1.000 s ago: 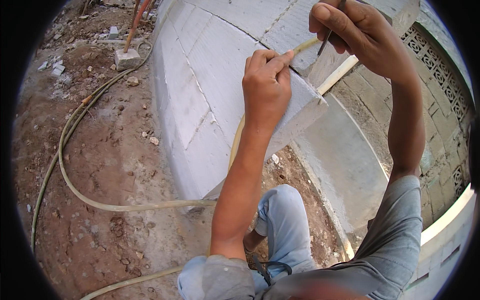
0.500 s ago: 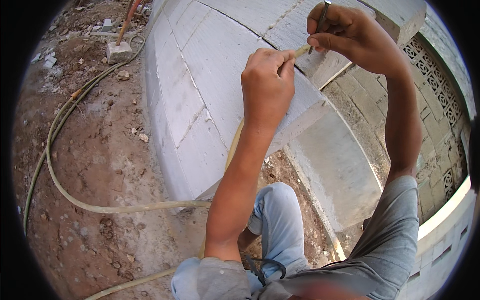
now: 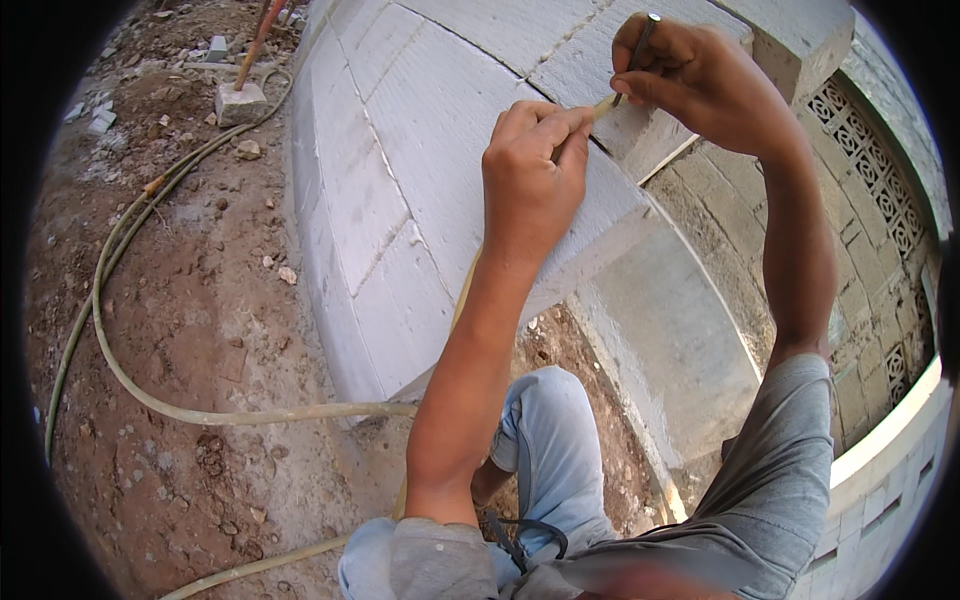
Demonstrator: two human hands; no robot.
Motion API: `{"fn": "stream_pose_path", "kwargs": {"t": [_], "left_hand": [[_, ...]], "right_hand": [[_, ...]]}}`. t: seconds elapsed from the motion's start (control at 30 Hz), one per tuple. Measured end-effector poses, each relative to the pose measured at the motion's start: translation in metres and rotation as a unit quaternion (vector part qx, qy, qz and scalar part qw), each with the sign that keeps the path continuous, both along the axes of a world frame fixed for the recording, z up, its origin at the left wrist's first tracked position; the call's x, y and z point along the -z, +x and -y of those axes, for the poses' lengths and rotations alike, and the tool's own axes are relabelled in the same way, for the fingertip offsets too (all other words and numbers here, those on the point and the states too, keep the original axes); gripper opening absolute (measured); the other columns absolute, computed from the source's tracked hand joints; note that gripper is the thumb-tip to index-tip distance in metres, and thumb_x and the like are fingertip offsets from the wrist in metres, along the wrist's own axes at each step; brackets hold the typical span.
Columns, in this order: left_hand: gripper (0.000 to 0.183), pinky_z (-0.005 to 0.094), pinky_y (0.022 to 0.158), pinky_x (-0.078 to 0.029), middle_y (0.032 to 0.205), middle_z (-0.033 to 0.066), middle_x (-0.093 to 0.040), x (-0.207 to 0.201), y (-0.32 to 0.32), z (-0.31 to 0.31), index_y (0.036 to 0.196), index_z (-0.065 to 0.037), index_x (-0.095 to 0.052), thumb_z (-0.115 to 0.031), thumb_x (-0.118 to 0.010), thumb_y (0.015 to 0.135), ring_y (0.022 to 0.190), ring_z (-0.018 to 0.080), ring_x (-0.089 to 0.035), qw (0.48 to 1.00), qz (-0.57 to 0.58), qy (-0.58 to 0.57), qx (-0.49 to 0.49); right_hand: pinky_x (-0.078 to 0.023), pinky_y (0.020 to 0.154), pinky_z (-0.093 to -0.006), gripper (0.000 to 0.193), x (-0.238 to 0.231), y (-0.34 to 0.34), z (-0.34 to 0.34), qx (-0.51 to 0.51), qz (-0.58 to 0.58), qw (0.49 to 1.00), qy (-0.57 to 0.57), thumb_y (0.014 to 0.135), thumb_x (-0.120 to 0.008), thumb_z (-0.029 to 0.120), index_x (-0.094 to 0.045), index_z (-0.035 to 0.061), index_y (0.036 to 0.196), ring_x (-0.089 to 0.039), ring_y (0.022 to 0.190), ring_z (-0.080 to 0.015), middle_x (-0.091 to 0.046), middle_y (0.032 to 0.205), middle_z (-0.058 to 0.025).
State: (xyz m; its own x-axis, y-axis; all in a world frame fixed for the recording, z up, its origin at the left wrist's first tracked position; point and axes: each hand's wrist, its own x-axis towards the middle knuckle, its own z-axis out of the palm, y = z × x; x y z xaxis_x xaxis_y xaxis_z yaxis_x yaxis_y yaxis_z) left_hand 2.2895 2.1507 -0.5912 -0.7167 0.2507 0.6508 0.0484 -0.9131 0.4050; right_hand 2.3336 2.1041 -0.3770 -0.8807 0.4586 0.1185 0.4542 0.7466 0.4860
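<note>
My left hand (image 3: pixel 535 175) is closed around a pale yellowish hose, just behind its end. The short tip of the hose (image 3: pixel 604 106) sticks out past my fingers, over the white block wall (image 3: pixel 430 120). Between thumb and fingers, my right hand (image 3: pixel 700 85) pinches a long dark nail (image 3: pixel 651 24), its flat head up. The nail's lower point is at the hose's mouth; whether it is inside, I cannot tell. From my left hand the hose runs down behind my forearm, partly hidden by it.
More hose (image 3: pixel 255 416) loops over the reddish soil at left. A concrete block (image 3: pixel 240 103) with an orange-red pole stands far left. A grey slab (image 3: pixel 670 330) lies below the wall's end, and a patterned vent-block wall (image 3: pixel 880 180) rises at right.
My right hand and the nail have shifted slightly down and left. My left hand stays nearly in place, and less of the hose tip shows beyond its fingers.
</note>
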Motion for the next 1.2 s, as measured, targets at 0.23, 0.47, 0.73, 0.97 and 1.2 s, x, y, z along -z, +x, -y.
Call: {"fn": "stream_pose_path", "kwargs": {"t": [0.23, 0.47, 0.73, 0.97, 1.2], "left_hand": [[0.015, 0.0278, 0.068, -0.055, 0.095, 0.0092, -0.071, 0.0017, -0.0024, -0.0008, 0.104, -0.002, -0.079, 0.000, -0.073, 0.090, 0.078, 0.0157, -0.069, 1.000, -0.003, 0.010, -0.005], [0.016, 0.0282, 0.068, -0.056, 0.094, 0.0096, -0.071, 0.0005, -0.0018, -0.0005, 0.104, -0.001, -0.079, 0.001, -0.073, 0.090, 0.078, 0.0164, -0.069, 1.000, -0.003, 0.010, -0.014], [0.015, 0.0288, 0.068, -0.056, 0.095, 0.0089, -0.071, 0.0009, -0.0007, -0.0008, 0.104, -0.003, -0.079, -0.001, -0.074, 0.090, 0.078, 0.0168, -0.070, 1.000, -0.006, 0.004, -0.025], [0.016, 0.0285, 0.068, -0.056, 0.095, 0.0090, -0.071, 0.0003, -0.0005, 0.0012, 0.105, -0.003, -0.079, 0.000, -0.073, 0.090, 0.079, 0.0158, -0.070, 1.000, -0.006, -0.003, -0.020], [0.017, 0.0289, 0.069, -0.056, 0.095, 0.0095, -0.071, 0.0003, -0.0049, -0.0050, 0.105, -0.003, -0.079, 0.001, -0.072, 0.090, 0.080, 0.0164, -0.070, 0.999, -0.012, 0.001, -0.033]], "right_hand": [[-0.052, 0.069, -0.0277, 0.014, 0.0022, -0.0081, 0.0092, 0.015, 0.022, 1.000, -0.010, 0.094, -0.074, 0.010, -0.066, -0.0004, 0.097, -0.065, 0.074, -0.0099, -0.068, 0.082, -0.0030], [-0.053, 0.069, -0.0279, 0.014, 0.0029, -0.0073, 0.0093, 0.027, 0.018, 0.999, -0.015, 0.094, -0.074, 0.010, -0.066, 0.0003, 0.098, -0.066, 0.075, -0.0099, -0.069, 0.083, -0.0036], [-0.053, 0.069, -0.0273, 0.013, 0.0041, -0.0081, 0.0116, 0.031, 0.021, 0.999, 0.001, 0.094, -0.073, 0.010, -0.066, -0.0002, 0.098, -0.066, 0.075, -0.0091, -0.070, 0.084, -0.0042], [-0.053, 0.070, -0.0273, 0.013, 0.0035, -0.0040, 0.0096, 0.012, 0.018, 1.000, -0.002, 0.095, -0.074, 0.011, -0.067, 0.0003, 0.099, -0.067, 0.076, -0.0089, -0.071, 0.085, -0.0033], [-0.054, 0.071, -0.0280, 0.012, 0.0054, -0.0045, 0.0083, 0.034, 0.011, 0.999, 0.010, 0.094, -0.073, 0.010, -0.068, -0.0005, 0.098, -0.067, 0.078, -0.0088, -0.071, 0.090, -0.0022]]}}
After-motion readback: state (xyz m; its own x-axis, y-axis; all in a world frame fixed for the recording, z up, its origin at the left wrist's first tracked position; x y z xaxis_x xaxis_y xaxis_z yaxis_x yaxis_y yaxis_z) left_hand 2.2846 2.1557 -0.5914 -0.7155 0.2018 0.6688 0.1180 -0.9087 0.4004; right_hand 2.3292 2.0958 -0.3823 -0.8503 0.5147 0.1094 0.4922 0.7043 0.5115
